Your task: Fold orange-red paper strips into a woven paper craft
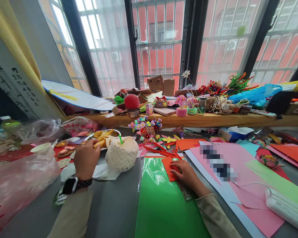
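My left hand (86, 158), with a watch on its wrist, reaches over the near edge of a metal plate (118, 133) of banana pieces or peels (105, 138). Its fingers curl downward and are partly hidden; what they hold, if anything, cannot be made out. Just right of it stands a peeled coconut (121, 154) in white netting, a green straw in its top. My right hand (186, 173) rests with fingers stretched over a piece of orange-red paper (167, 168), which lies on a glossy green sheet (161, 201) in clear plastic.
Orange strips (167, 153) and a vase of colourful flowers (147, 129) stand behind the green sheet. Pink paper (253, 198) and a white power bank (286, 205) with a cable lie right. A plastic bag (22, 185) and paper cup (41, 147) are left. Crafts crowd the windowsill (149, 121).
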